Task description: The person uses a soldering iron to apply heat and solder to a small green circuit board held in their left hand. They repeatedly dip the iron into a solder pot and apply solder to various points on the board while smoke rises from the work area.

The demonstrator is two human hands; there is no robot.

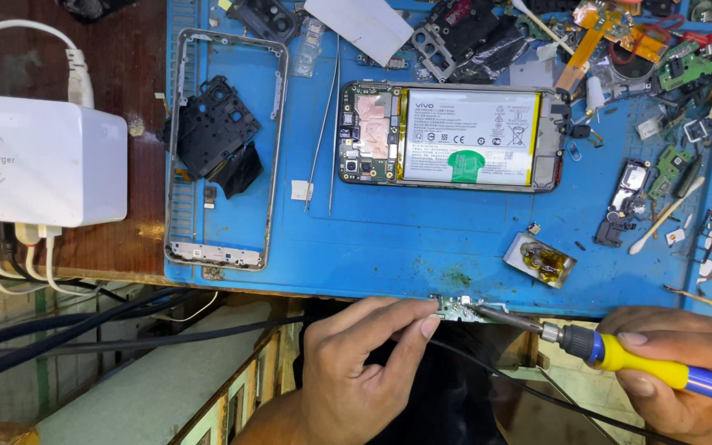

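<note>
A: Where does the soldering iron [620, 356] point?

B: Its long axis runs nearly level, tip toward the person's left, touching the small circuit board [460, 310] at the near edge of the blue mat [422, 239] on the counter.

A: Any containers?

B: A small open tin [541, 259] on the mat holds amber paste.

A: Hand pose?

B: The right hand [676, 371] has fingers wrapped around the iron's yellow grip. The left hand [356, 363], palm up, pinches the board with narrow fingers. The opened phone [448, 137] lies farther back.
</note>
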